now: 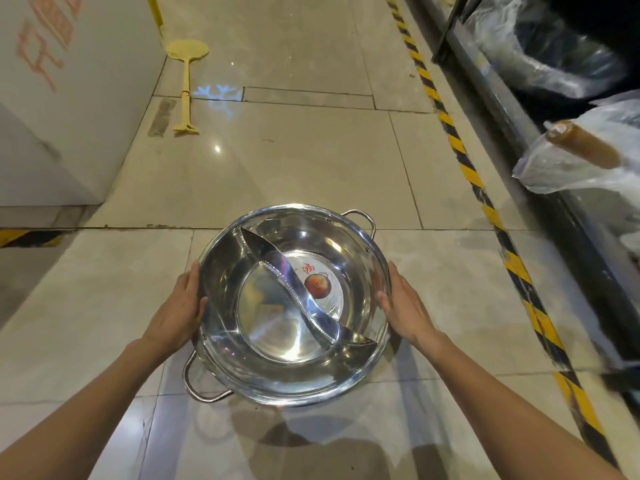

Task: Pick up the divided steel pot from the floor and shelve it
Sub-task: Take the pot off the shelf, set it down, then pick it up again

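A wide, shiny divided steel pot (242,271) is in the middle of the view over the tiled floor, with an S-shaped wall across its inside and a round red label on its bottom. It has two loop handles, one at the far right and one at the near left. My left hand (180,306) presses flat against its left rim. My right hand (403,303) presses against its right rim. Both hands clasp the pot between them. A shadow lies on the floor under its near side.
A dark shelf unit (540,140) runs along the right, holding plastic-wrapped goods (588,157). Yellow-black hazard tape (485,202) marks the floor beside it. A yellow plastic strainer (187,77) lies on the floor at the far left by a white block (69,116).
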The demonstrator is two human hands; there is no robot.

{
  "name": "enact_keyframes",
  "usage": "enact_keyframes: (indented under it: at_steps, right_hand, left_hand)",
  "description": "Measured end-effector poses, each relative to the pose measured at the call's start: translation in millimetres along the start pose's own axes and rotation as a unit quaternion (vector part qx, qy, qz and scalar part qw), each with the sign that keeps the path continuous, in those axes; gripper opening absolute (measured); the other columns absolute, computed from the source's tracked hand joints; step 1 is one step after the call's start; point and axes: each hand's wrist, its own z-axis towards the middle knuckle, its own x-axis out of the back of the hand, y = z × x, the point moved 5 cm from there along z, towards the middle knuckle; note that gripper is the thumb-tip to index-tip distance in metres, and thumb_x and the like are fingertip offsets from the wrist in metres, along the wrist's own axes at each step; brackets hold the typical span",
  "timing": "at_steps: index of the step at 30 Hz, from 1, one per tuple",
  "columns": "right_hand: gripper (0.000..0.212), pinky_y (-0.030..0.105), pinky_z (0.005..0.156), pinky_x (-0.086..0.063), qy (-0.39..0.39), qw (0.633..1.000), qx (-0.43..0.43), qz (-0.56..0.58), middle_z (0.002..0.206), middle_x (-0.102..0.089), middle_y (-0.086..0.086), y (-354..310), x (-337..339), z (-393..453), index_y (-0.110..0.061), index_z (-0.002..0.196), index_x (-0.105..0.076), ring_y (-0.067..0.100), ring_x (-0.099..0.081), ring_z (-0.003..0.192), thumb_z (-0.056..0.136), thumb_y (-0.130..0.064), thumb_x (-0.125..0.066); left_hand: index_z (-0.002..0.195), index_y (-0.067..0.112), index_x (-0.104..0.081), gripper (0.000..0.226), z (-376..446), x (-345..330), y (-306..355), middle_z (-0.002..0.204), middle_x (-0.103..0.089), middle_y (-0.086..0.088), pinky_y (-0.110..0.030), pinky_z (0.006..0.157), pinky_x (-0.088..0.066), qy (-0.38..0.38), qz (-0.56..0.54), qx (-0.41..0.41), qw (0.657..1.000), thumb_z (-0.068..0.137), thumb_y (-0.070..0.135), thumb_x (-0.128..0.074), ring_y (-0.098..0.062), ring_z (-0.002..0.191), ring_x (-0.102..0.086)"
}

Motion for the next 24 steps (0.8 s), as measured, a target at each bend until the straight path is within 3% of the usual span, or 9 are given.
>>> enact_keyframes:
  at_steps: [8, 12, 14, 16, 18, 20, 24]
  right_hand:
    - [0.063, 0.039, 0.099, -0.046, 0.006, 0.999, -0.009, 0.032, 0.126, -0.054, 0.013, -3, 6, 1, -0.018, 0.145, -0.022, 0.028, -0.052, 0.115, 0.091, -0.014, -0.054]
    - [0.058, 0.029, 0.089, -0.041, 0.007, 0.997, -0.033, 0.066, 0.116, -0.056, 0.015, -13, 27, -9, -0.021, 0.139, -0.035, 0.031, -0.055, 0.108, 0.087, -0.010, -0.059]
    - [0.059, 0.030, 0.091, -0.042, 0.003, 0.996, -0.052, 0.073, 0.116, -0.056, 0.016, -21, 53, -25, -0.017, 0.139, -0.036, 0.032, -0.054, 0.109, 0.086, -0.008, -0.059]
    - [0.062, 0.035, 0.095, -0.043, -0.009, 0.995, -0.070, 0.070, 0.118, -0.055, 0.016, -32, 89, -46, -0.015, 0.142, -0.032, 0.033, -0.054, 0.110, 0.087, -0.011, -0.060]
    - [0.064, 0.035, 0.095, -0.043, -0.016, 0.993, -0.091, 0.078, 0.119, -0.054, 0.018, -43, 128, -71, -0.016, 0.143, -0.030, 0.033, -0.053, 0.110, 0.087, -0.012, -0.060]
    - [0.066, 0.035, 0.097, -0.043, -0.015, 0.989, -0.111, 0.099, 0.123, -0.052, 0.017, -52, 171, -98, -0.017, 0.144, -0.029, 0.032, -0.051, 0.114, 0.086, -0.012, -0.061]
    - [0.067, 0.040, 0.107, -0.041, 0.001, 0.977, -0.142, 0.159, 0.131, -0.052, 0.012, -69, 263, -157, -0.017, 0.144, -0.029, 0.029, -0.049, 0.124, 0.086, -0.013, -0.062]
  left_hand:
    - [0.136, 0.008, -0.032, 0.061, 4, 10, 2, 0.113, -0.051, -0.028, -0.043, 0.087, -0.047, -0.006, 0.014, 0.012, 1.000, 0.083, 0.011, -0.061, -0.034, 0.097, -0.052]
    - [0.135, 0.006, -0.035, 0.062, 2, 33, 18, 0.109, -0.052, -0.028, -0.044, 0.084, -0.044, -0.038, 0.019, 0.017, 0.999, 0.080, 0.012, -0.065, -0.038, 0.098, -0.049]
    - [0.134, 0.007, -0.037, 0.062, -4, 62, 36, 0.100, -0.052, -0.026, -0.044, 0.077, -0.041, -0.036, 0.010, 0.011, 0.999, 0.079, 0.010, -0.066, -0.035, 0.090, -0.047]
    - [0.128, 0.008, -0.045, 0.056, -14, 102, 64, 0.085, -0.048, -0.015, -0.034, 0.067, -0.035, -0.031, -0.008, -0.013, 0.999, 0.077, 0.010, -0.068, -0.027, 0.080, -0.041]
    - [0.115, 0.012, -0.053, 0.045, -22, 145, 96, 0.081, -0.047, -0.010, -0.032, 0.061, -0.034, -0.041, -0.015, -0.038, 0.998, 0.075, 0.021, -0.072, -0.025, 0.077, -0.042]
    - [0.107, 0.014, -0.058, 0.040, -27, 188, 131, 0.087, -0.052, -0.011, -0.034, 0.065, -0.042, -0.059, -0.026, -0.051, 0.997, 0.073, 0.026, -0.073, -0.029, 0.082, -0.049]
    - [0.120, 0.015, -0.055, 0.051, -40, 269, 211, 0.090, -0.051, -0.012, -0.035, 0.069, -0.043, -0.095, -0.004, -0.095, 0.991, 0.072, 0.012, -0.072, -0.025, 0.081, -0.046]
